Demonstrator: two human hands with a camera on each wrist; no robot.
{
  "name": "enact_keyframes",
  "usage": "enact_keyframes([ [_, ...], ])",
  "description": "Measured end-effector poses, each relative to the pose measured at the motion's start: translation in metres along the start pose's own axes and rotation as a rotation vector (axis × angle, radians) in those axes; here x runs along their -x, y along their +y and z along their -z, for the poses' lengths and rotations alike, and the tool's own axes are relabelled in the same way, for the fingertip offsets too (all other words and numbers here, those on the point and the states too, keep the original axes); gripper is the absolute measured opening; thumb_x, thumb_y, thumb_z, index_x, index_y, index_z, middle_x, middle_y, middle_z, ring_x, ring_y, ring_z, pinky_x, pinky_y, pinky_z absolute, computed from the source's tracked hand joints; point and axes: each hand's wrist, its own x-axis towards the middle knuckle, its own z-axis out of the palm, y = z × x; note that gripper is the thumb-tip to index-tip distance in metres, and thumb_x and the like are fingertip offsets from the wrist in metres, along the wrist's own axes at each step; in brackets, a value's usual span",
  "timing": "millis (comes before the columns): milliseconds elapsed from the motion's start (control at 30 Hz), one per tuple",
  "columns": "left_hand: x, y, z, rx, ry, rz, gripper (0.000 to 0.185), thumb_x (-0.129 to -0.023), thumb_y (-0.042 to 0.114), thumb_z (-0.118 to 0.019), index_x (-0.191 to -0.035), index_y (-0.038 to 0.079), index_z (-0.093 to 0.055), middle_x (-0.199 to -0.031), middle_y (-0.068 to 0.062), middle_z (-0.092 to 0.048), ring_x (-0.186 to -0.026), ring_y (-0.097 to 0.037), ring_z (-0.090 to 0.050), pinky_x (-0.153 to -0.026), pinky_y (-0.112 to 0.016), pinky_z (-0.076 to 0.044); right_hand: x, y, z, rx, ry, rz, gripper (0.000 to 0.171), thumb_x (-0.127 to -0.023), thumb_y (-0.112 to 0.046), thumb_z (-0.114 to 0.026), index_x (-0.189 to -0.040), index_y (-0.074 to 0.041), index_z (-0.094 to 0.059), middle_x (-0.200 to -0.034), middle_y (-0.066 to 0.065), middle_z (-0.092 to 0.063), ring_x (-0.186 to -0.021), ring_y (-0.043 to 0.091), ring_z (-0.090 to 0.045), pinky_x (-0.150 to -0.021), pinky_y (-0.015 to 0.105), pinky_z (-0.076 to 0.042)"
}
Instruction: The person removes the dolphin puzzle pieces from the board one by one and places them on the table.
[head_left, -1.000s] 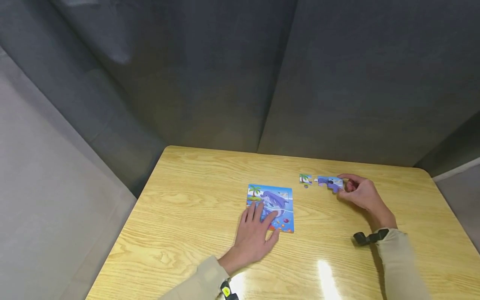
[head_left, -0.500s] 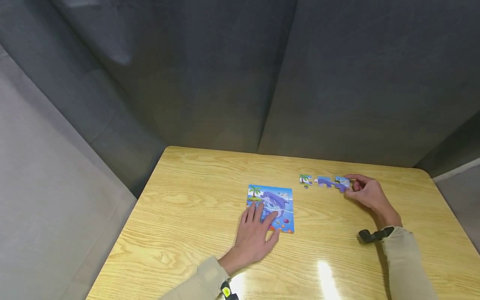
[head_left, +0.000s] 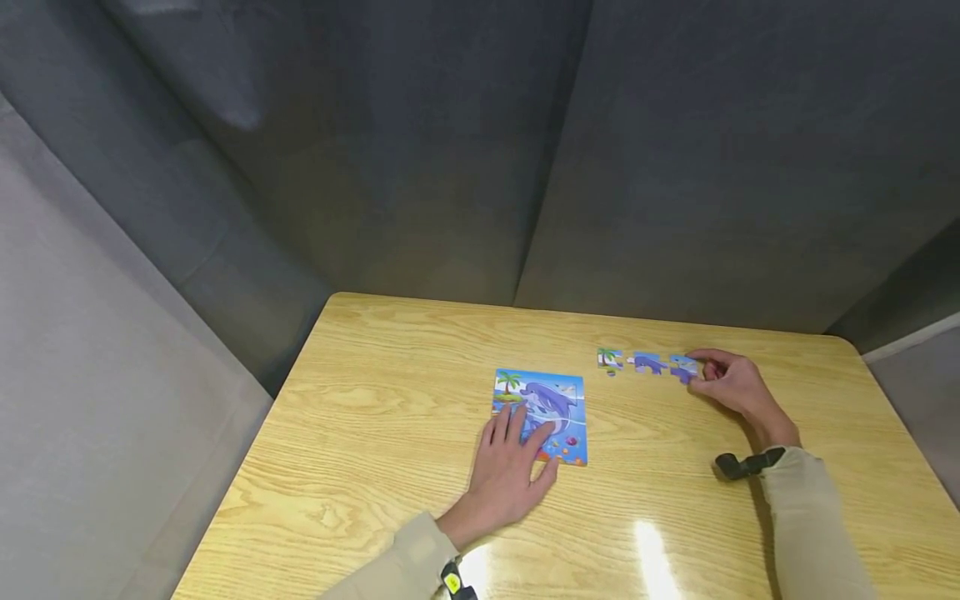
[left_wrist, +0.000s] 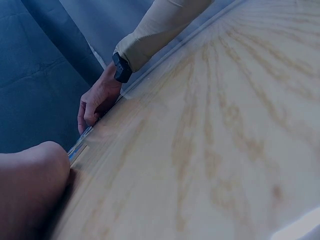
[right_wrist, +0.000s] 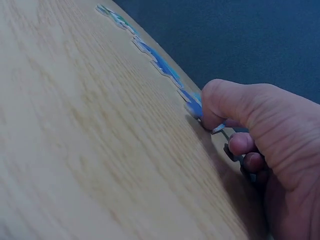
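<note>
My left hand (head_left: 506, 477) rests with fingers spread on the lower part of a square dolphin picture (head_left: 566, 417). My right hand (head_left: 731, 385) pinches a blue and purple jigsaw puzzle piece (head_left: 682, 367) by its right side, between thumb and forefinger, at the table surface. Left of it lies a puzzle piece with a purple dolphin's head (head_left: 647, 363), then one with a palm tree (head_left: 609, 358). The three form a row with small gaps. In the right wrist view, the thumb (right_wrist: 220, 102) covers part of the held piece, and dark-edged flat bits (right_wrist: 231, 151) show beside the curled fingers.
The wooden table (head_left: 360, 400) has rounded far corners, and a dark grey curtain (head_left: 420, 167) hangs behind it. A pale grey panel (head_left: 97, 375) stands at the left. Black camera mounts (head_left: 742, 465) sit on the wrists.
The right hand has moved to the right with its puzzle piece, from over the dolphin's-head piece to a spot just right of it. The left hand has stayed in place.
</note>
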Motion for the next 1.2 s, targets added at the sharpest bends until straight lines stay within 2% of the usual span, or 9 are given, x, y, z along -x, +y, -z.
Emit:
enact_keyframes([
  [333,0.0009,-0.0001,-0.001,0.008,0.026,-0.011,0.053,-0.107,0.054,-0.037,-0.155,0.033,-0.047,-0.164,-0.016,-0.031,-0.154,-0.042,-0.023,-0.12,-0.057,-0.027,0.0029,-0.0021,0.0014,-0.077,-0.009,-0.035,0.05,-0.087,-0.005,-0.078,-0.135,0.003,-0.064,-0.083,0.003,-0.052,-0.069,0.007,-0.046,-0.06,0.025,-0.038],
  [467,0.0009,0.0004,-0.0007,0.004,0.015,-0.006,0.053,-0.107,0.055,-0.037,-0.155,0.034,-0.046,-0.165,-0.015,-0.03,-0.155,-0.041,-0.022,-0.12,-0.057,-0.026,0.0035,-0.0017,0.0007,-0.103,-0.003,-0.046,0.052,-0.087,-0.004,-0.077,-0.137,0.002,-0.063,-0.082,0.002,-0.053,-0.069,0.008,-0.046,-0.061,0.025,-0.04],
  [700,0.0001,0.0007,-0.001,-0.007,0.026,-0.004,0.053,-0.107,0.056,-0.037,-0.155,0.035,-0.047,-0.165,-0.015,-0.031,-0.155,-0.04,-0.023,-0.12,-0.056,-0.026,0.0053,-0.0029,0.0001,-0.094,0.025,-0.008,0.045,-0.094,-0.017,-0.076,-0.134,0.0,-0.066,-0.082,-0.001,-0.056,-0.07,0.007,-0.047,-0.061,0.024,-0.04],
  [1000,0.0002,0.0019,0.0,-0.004,0.019,-0.001,0.053,-0.107,0.056,-0.037,-0.155,0.035,-0.047,-0.165,-0.015,-0.031,-0.155,-0.04,-0.023,-0.121,-0.056,-0.026,0.006,-0.0021,0.0006,-0.046,0.028,0.001,0.044,-0.093,-0.024,-0.079,-0.13,-0.003,-0.069,-0.083,0.001,-0.054,-0.07,0.008,-0.046,-0.062,0.026,-0.038],
  [1100,0.0006,0.0019,0.0004,-0.005,0.024,-0.004,0.053,-0.107,0.055,-0.038,-0.155,0.035,-0.047,-0.165,-0.016,-0.031,-0.155,-0.041,-0.023,-0.12,-0.056,-0.026,0.0072,-0.0016,-0.0014,-0.049,0.056,0.002,0.044,-0.097,-0.025,-0.074,-0.134,-0.002,-0.067,-0.086,0.002,-0.055,-0.072,0.008,-0.047,-0.061,0.026,-0.038],
  [1200,0.0009,0.0007,0.0009,-0.017,0.04,-0.009,0.052,-0.106,0.055,-0.039,-0.154,0.034,-0.048,-0.164,-0.016,-0.033,-0.154,-0.041,-0.025,-0.12,-0.056,-0.027,0.009,-0.0017,-0.0069,-0.084,0.146,0.007,0.043,-0.099,-0.024,-0.069,-0.136,-0.001,-0.066,-0.087,0.002,-0.055,-0.072,0.008,-0.046,-0.061,0.024,-0.037],
])
